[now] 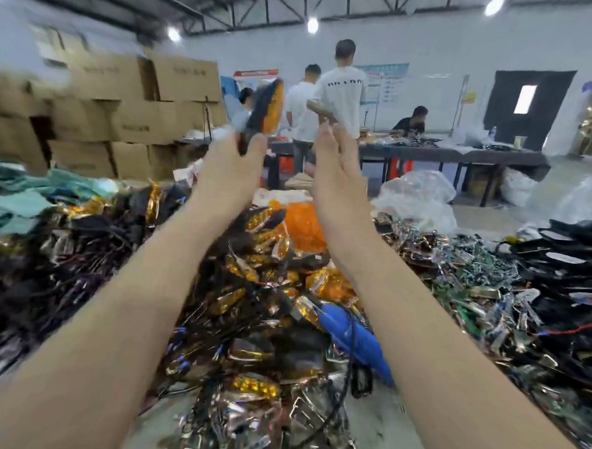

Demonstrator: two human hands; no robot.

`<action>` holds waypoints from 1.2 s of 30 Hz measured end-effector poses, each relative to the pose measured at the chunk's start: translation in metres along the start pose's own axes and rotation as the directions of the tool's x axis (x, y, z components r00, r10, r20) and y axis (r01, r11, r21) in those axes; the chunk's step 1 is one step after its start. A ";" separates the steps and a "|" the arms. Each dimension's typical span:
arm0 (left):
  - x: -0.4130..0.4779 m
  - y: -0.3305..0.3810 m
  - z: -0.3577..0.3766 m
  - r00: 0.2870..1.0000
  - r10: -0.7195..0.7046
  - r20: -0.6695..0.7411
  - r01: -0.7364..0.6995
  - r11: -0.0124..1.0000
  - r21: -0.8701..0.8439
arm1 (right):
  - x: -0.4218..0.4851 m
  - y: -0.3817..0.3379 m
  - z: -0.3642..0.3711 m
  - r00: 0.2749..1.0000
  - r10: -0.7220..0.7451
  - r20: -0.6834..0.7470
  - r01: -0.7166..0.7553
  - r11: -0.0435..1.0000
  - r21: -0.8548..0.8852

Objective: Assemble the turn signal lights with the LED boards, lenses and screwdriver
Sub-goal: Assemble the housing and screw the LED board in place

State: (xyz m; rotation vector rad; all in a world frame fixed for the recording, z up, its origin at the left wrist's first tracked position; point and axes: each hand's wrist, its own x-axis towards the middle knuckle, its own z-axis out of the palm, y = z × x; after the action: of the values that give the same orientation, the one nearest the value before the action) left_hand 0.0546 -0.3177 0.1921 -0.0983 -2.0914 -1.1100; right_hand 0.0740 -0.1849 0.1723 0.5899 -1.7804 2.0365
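Both my arms are raised in front of me. My left hand (230, 167) grips the lower end of a turn signal light (264, 111) with a black housing and an amber lens, held upright. My right hand (337, 171) is lifted beside it with its fingers stretched upward; whether it holds anything I cannot tell. Below my arms lies a heap of amber lenses and lights (269, 257). A blue electric screwdriver (353, 344) with a black cable lies in the heap. Green LED boards (473, 278) are piled at the right.
Black housings (567, 259) are stacked at the far right and black wired parts (63, 246) at the left. Cardboard boxes (129, 112) stand behind on the left. Several people (341, 89) stand or sit at a long dark table (456, 155) at the back. Clear plastic bags (419, 200) lie beyond the heap.
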 end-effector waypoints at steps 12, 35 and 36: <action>0.063 -0.071 0.038 0.977 -0.211 0.024 0.159 0.802 0.576 | -0.027 0.100 -0.098 0.949 0.272 -0.162 -0.300 0.935 -0.187; -0.073 -0.063 0.325 0.661 -0.001 0.750 -0.240 0.947 0.213 | -0.061 0.166 -0.273 0.857 0.183 -0.482 -0.367 0.872 -0.322; -0.077 -0.054 0.332 0.652 0.049 0.757 -0.263 0.951 0.165 | -0.061 0.165 -0.276 0.852 0.160 -0.499 -0.354 0.878 -0.323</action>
State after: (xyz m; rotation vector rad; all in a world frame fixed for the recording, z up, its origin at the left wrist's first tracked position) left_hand -0.1051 -0.0857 -0.0075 -0.7118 -2.8745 -0.7159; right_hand 0.0188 0.0664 -0.0295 -0.2647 -1.9638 1.6833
